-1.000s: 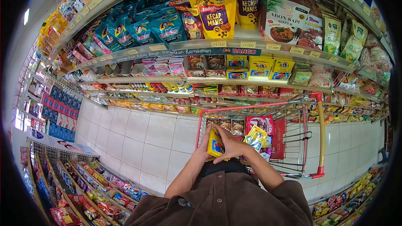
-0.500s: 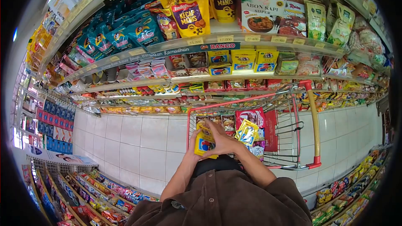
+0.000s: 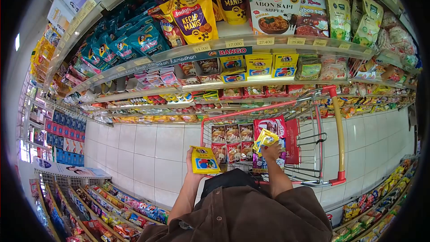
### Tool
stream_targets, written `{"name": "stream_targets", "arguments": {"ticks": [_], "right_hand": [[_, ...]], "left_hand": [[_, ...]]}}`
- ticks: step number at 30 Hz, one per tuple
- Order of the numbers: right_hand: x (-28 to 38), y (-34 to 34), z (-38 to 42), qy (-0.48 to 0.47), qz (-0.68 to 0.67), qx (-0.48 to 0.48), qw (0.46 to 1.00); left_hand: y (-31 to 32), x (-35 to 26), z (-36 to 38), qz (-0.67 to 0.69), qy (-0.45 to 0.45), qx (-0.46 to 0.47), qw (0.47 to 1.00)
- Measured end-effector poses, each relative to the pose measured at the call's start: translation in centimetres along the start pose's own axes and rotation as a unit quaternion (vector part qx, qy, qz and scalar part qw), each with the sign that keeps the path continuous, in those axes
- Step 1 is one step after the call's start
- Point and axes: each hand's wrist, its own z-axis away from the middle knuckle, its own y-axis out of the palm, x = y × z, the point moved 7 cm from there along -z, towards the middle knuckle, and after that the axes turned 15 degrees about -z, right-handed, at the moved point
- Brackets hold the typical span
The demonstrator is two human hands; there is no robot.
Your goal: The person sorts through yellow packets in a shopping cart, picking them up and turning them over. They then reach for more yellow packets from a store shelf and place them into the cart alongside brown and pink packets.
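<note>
A stack of yellow packets [image 3: 205, 160] is in my left hand [image 3: 193, 167], held at the near left corner of the shopping cart. Over the cart, the fingers of my right hand [image 3: 270, 152] are closed at the lower edge of some loose yellow sachets [image 3: 266, 139]. Those sachets lie on a pink-red pack [image 3: 274, 125], with a purple pack [image 3: 274, 163] below. Brown and red sachets [image 3: 233, 133] stand in two rows in the cart's left part.
The red-framed cart [image 3: 251, 113] has a yellow handle [image 3: 339, 139] at its right. Beyond it rises a stocked shelf [image 3: 165, 58]. More racks of packets [image 3: 112, 206] stand at the near left and near right. Pale tiles [image 3: 170, 139] cover the floor.
My hands have moved apart. The left one keeps the yellow packets, while the right has let go of them and moved right to the loose sachets. The brown and red sachets are now uncovered.
</note>
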Motion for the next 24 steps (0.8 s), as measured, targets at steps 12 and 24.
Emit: {"name": "stream_targets", "arguments": {"ticks": [12, 24], "right_hand": [[0.4, 3.1, -1.2, 0.101, -0.006, 0.061, 0.993], [3.3, 0.4, -0.5, -0.019, -0.52, 0.227, 0.823]], "left_hand": [[-1.2, 0.4, 2.9, 0.008, -0.005, -0.05, 0.999], [-2.2, 1.5, 0.9, 0.018, -0.006, -0.019, 1.0]]}}
